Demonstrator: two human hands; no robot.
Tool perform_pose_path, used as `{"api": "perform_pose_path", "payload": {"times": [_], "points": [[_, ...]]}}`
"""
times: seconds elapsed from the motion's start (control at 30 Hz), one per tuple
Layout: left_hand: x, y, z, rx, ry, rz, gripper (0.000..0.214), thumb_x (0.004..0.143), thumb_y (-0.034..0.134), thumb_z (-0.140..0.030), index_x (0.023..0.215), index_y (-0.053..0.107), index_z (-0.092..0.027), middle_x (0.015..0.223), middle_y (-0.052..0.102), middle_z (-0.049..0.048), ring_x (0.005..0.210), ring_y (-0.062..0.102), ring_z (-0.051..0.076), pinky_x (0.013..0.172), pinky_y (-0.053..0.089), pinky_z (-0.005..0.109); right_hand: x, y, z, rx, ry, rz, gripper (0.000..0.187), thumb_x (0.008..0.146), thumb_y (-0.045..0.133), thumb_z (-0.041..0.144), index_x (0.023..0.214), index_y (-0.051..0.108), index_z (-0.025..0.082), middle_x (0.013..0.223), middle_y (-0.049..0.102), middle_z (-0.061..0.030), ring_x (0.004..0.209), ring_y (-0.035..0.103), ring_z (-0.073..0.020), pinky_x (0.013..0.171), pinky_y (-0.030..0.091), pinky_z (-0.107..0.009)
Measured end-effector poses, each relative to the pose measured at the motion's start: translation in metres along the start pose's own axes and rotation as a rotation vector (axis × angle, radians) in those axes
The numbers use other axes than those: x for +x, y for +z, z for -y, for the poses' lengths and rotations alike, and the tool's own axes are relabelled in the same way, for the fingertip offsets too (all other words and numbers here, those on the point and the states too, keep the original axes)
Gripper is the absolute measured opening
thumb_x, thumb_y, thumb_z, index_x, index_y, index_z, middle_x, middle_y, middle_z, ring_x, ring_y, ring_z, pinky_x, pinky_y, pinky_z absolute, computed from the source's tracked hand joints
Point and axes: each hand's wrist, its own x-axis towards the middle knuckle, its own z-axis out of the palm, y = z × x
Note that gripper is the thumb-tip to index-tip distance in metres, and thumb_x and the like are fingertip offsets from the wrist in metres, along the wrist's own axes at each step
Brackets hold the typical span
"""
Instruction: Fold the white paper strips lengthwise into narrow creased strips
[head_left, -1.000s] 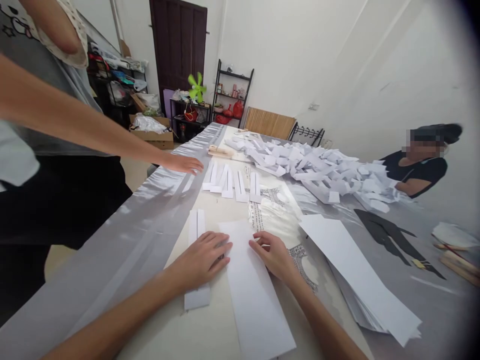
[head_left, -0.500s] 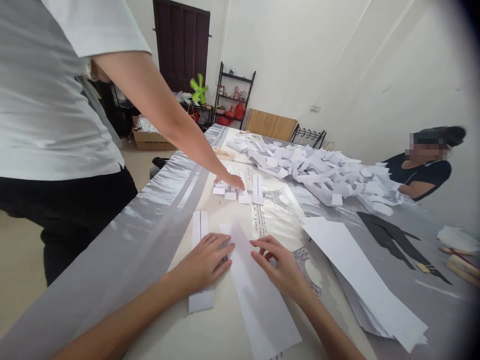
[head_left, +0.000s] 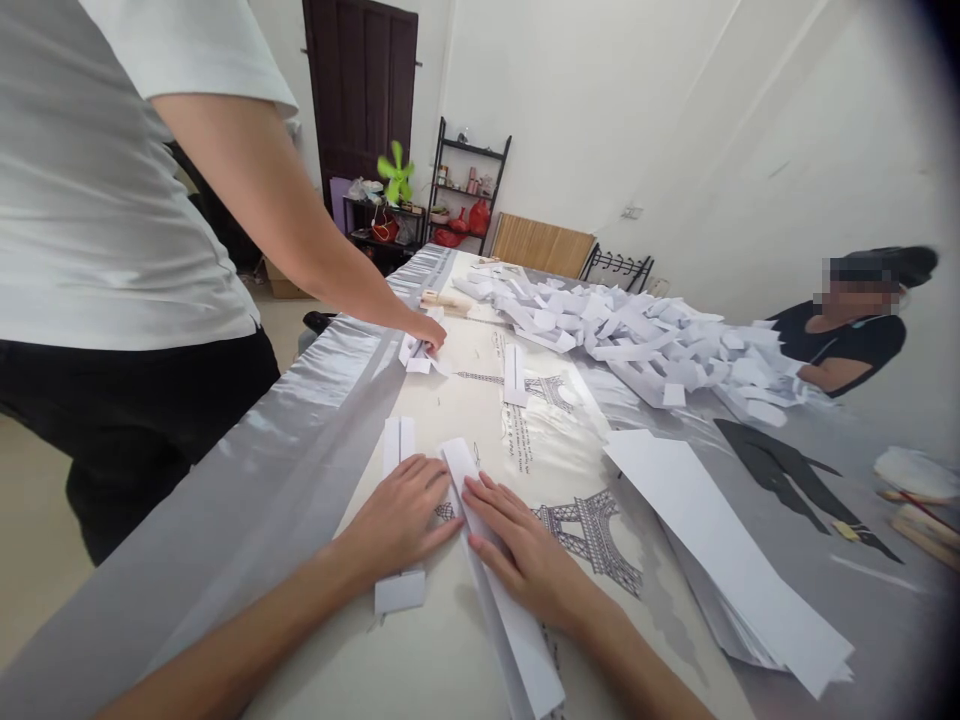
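Observation:
A long white paper sheet (head_left: pixel 501 602) lies lengthwise in front of me, with its right side folded over to the left. My right hand (head_left: pixel 529 548) lies on the fold, fingers stretched out flat on the paper. At the sheet's left edge rests my left hand (head_left: pixel 405 515), fingers extended and thumb touching the edge. Beneath that hand is a narrow folded paper strip (head_left: pixel 400 592), with its middle covered. A co-worker's hand (head_left: pixel 431 332) touches a small cluster of folded paper pieces (head_left: pixel 420 362) farther up the table.
To my right is a stack of white sheets (head_left: pixel 720 540). Beyond it, a large heap of folded papers (head_left: pixel 637 335) covers the table's far right side. A single folded piece (head_left: pixel 515 375) stands apart. Dark cut shapes (head_left: pixel 780 475) lie at right; another person (head_left: pixel 847 330) sits behind the heap.
The sheet's right side has been folded over leftward, and my right hand has come down flat onto it. The co-worker's hand has moved left, taking the small folded pieces along.

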Motion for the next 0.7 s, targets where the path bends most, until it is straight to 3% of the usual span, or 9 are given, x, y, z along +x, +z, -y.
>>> {"api": "perform_pose_path", "payload": {"times": [0.13, 0.47, 0.7], "points": [[0.0, -0.001, -0.001, 0.064, -0.029, -0.014, 0.022, 0.094, 0.063, -0.038, 0.102, 0.064, -0.018, 0.107, 0.068, 0.0111, 0.106, 0.062, 0.031, 0.096, 0.05, 0.048, 0.002, 0.003, 0.002, -0.062, -0.019, 0.02, 0.054, 0.107, 0.041, 0.042, 0.158, 0.037, 0.024, 0.164, 0.035, -0.0033, 0.153, 0.027, -0.024, 0.127, 0.024, -0.05], [-0.004, -0.006, -0.003, 0.004, -0.013, 0.029, 0.016, 0.096, 0.05, -0.022, 0.096, 0.066, -0.018, 0.1, 0.069, 0.01, 0.107, 0.062, 0.028, 0.098, 0.05, 0.046, 0.006, 0.01, 0.006, -0.085, -0.023, 0.035, 0.057, 0.107, 0.041, 0.045, 0.159, 0.034, 0.023, 0.163, 0.036, -0.0044, 0.154, 0.026, -0.0247, 0.127, 0.025, -0.051], [-0.004, 0.001, 0.001, -0.004, -0.014, -0.008, 0.02, 0.099, 0.048, -0.02, 0.091, 0.067, -0.018, 0.096, 0.069, 0.0075, 0.105, 0.062, 0.025, 0.097, 0.049, 0.044, 0.007, 0.011, 0.006, -0.123, -0.009, 0.054, 0.058, 0.107, 0.04, 0.046, 0.158, 0.036, 0.019, 0.163, 0.036, -0.0066, 0.154, 0.026, -0.024, 0.127, 0.024, -0.051]]}}
